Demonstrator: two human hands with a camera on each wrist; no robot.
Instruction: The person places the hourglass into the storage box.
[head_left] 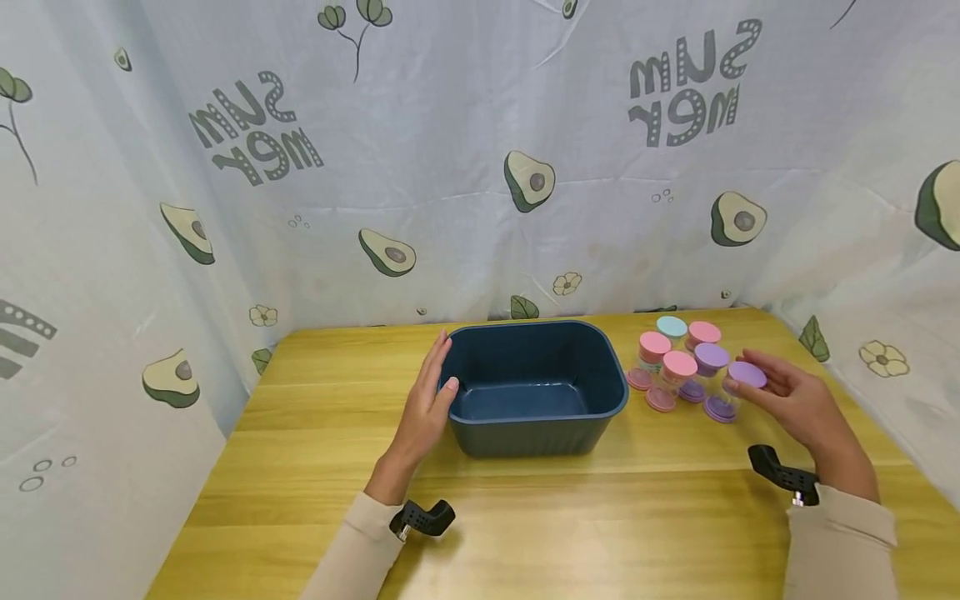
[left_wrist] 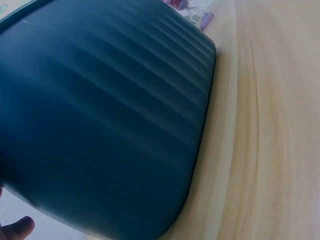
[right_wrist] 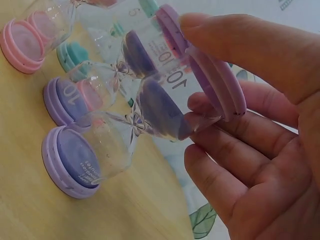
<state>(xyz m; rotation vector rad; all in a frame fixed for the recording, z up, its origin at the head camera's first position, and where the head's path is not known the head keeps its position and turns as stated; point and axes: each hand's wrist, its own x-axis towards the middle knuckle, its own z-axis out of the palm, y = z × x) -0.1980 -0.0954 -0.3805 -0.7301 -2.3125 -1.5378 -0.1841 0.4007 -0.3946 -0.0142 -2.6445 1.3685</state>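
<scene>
A dark blue plastic bin [head_left: 525,433] stands on the table, its inside bare. My left hand [head_left: 422,412], fingers straight, lies along its left wall with fingertips right at the rim; the left wrist view shows mostly the bin's ribbed side [left_wrist: 115,110]. To the right of the bin, my right hand [head_left: 798,404] grips the top of an upright hourglass with purple ends [head_left: 720,408], thumb on one side and curled fingers on the other. Purple sand [right_wrist: 162,107] shows in its upper bulb. Another purple hourglass [head_left: 711,358] stands beside it.
Several more hourglasses crowd close by: pink ones [head_left: 679,365] and a light teal one [head_left: 671,326] at the back. Behind the wooden table [head_left: 337,467] hangs a white curtain [head_left: 450,167] printed with avocados, and it also borders the left and right edges.
</scene>
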